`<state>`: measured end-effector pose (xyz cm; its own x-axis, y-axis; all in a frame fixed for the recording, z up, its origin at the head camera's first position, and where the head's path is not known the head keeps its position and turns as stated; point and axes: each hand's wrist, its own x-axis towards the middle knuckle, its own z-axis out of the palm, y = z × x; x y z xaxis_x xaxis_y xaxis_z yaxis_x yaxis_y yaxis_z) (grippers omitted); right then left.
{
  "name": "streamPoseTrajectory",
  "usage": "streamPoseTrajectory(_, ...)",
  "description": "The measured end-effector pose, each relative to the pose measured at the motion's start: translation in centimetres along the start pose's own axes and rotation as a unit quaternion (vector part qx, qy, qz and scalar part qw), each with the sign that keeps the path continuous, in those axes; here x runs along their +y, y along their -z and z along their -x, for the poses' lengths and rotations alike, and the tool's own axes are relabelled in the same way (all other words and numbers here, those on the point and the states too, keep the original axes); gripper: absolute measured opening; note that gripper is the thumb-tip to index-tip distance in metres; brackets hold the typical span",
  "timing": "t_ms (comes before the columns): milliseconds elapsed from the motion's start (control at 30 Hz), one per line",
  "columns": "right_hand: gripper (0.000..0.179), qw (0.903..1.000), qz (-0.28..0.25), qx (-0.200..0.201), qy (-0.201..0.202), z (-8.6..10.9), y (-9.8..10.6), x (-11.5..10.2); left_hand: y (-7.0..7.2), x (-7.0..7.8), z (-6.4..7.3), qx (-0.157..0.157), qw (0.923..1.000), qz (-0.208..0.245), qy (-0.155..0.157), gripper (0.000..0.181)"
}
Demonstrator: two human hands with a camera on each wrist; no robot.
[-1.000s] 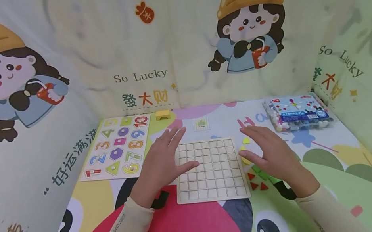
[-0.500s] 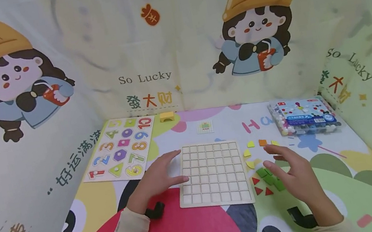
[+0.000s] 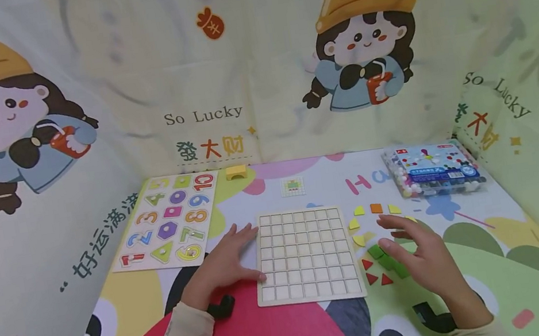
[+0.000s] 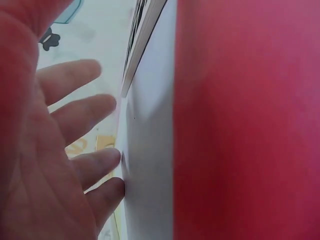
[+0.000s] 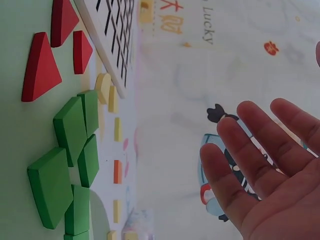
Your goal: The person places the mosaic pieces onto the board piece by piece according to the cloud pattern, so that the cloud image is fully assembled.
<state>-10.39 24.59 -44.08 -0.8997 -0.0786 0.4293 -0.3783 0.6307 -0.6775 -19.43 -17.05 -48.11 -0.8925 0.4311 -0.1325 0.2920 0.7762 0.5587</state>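
A pale wooden grid board (image 3: 306,255) lies flat in the middle of the table in the head view. My left hand (image 3: 223,265) is at its left edge, thumb and fingers spread and straight, holding nothing. In the left wrist view the fingers (image 4: 82,117) reach down close to the table. Over to the right, my right hand (image 3: 426,255) hovers with relaxed fingers and nothing in it. Beneath and beside it lie several green tiles (image 5: 70,130), red triangles (image 5: 42,70), yellow pieces (image 3: 358,211) and an orange square (image 3: 376,208). Part of the pieces is hidden by that hand.
Behind the board lies a small patterned card (image 3: 293,187). A number-and-shape puzzle board (image 3: 163,224) is at the left, with a yellow arch block (image 3: 236,172) behind. At the back right stands a clear box (image 3: 434,169) of beads. Printed curtains (image 3: 274,62) enclose the table.
Both hands have come apart from above the board: the left moved to its left edge and slightly nearer, the right moved right and nearer, uncovering the yellow and orange pieces.
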Motion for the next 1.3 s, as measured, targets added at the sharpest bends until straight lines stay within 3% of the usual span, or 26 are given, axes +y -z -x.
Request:
streamPoseTrajectory(367, 0.044, 0.9999, -0.006, -0.009, -0.001, 0.0, 0.3, 1.0, 0.4, -0.4, -0.3, -0.026, 0.999, -0.017, -0.031, 0.108)
streamPoseTrajectory(500, 0.043, 0.9998, 0.006, -0.015, -0.013, 0.0, 0.6, 1.3, 0.2, -0.6, -0.2, -0.033, 0.9989, -0.023, -0.026, 0.11)
streamPoseTrajectory(700, 0.044, 0.9974, 0.031, -0.031, -0.057, -0.5, 1.8, 2.0, 0.2, -0.6, 0.2, -0.041, 0.9988, -0.016, -0.019, 0.118)
streamPoseTrajectory(900, 0.052, 0.9932, 0.051, -0.044, -0.095, -2.4, 3.5, 4.2, 0.1, -0.7, 0.1, -0.043, 0.9986, -0.012, -0.028, 0.12)
streamPoseTrajectory(1067, 0.057, 0.9845, 0.087, -0.096, -0.118, -5.1, 3.8, 5.9, 0.0, -0.5, 0.1, -0.042, 0.9988, -0.01, -0.023, 0.12)
streamPoseTrajectory(1300, 0.059, 0.959, 0.138, -0.204, -0.141, -8.9, 2.8, 7.9, 0.1, -0.4, 0.2, -0.037, 0.9991, -0.012, -0.018, 0.119)
